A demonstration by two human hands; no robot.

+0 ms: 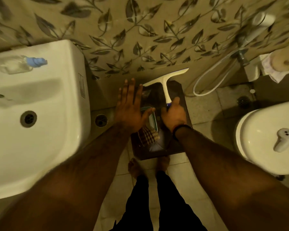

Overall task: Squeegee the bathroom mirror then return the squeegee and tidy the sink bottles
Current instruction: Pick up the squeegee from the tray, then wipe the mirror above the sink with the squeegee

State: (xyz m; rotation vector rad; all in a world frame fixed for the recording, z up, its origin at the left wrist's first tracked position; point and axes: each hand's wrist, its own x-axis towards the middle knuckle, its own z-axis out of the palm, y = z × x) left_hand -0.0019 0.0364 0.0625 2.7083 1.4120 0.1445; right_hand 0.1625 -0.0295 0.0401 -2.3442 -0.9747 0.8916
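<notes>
Right hand: the right hand (173, 115) has its grip closed round the lower end of the squeegee handle, fingers curled over it, a dark band at the wrist.
Left hand: the left hand (130, 108) is spread flat with straight fingers, its grip open and holding nothing, hovering over the left side of the stool; whether it touches anything below cannot be told.
Squeegee: the white squeegee (165, 82) lies over the far part of the stool, blade at the far end and tilted, its right tip raised toward the wall, handle running back to the right hand.
Stool: a dark stool (180, 90) stands on the floor between the sink and the toilet, near the leaf-patterned wall.
On the stool: a clear container (151, 120) with a dark rim sits under the left hand's thumb side, and a checked cloth (148, 135) lies just near of it.
Sink: the white sink (40, 124) fills the left.
Bottle: a clear bottle (18, 65) with a blue top lies on its side on the far rim of the sink.
Toilet: the white toilet (260, 140) is at the right, with a small white controller (284, 139) resting on its lid.
Hose: a white hose (212, 80) loops against the wall, right of the stool.
</notes>
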